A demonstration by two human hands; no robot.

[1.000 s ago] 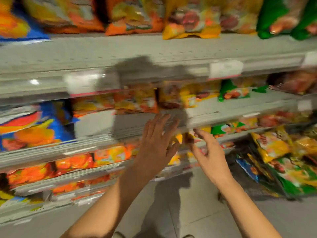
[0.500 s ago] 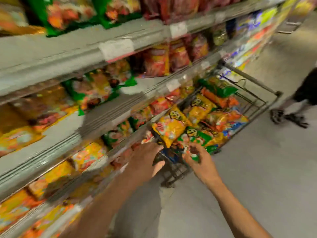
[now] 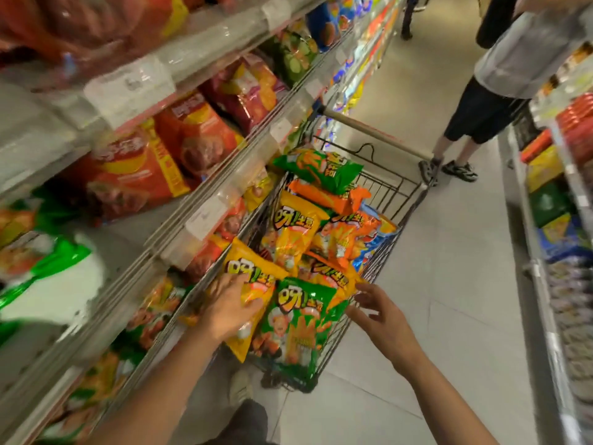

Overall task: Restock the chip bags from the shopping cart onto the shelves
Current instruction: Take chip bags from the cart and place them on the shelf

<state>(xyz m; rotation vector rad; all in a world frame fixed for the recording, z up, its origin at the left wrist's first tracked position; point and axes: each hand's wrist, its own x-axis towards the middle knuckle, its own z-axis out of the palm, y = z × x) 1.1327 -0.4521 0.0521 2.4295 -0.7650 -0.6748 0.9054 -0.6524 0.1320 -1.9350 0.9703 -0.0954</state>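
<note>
Left hand [image 3: 228, 311] rests on a yellow chip bag [image 3: 248, 293] at the near end of the shopping cart [image 3: 390, 248], fingers curled over it. Right hand [image 3: 383, 319] hovers beside a green chip bag [image 3: 298, 322], fingers spread. Shelves [image 3: 199, 200] stand to the left.

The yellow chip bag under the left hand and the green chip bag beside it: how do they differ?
The yellow bag is gripped by the left hand; the green bag is untouched, with the right hand open beside it. The yellow bag lies nearer the shelves, the green nearer the aisle. Both sit at the near end of the cart.
</note>
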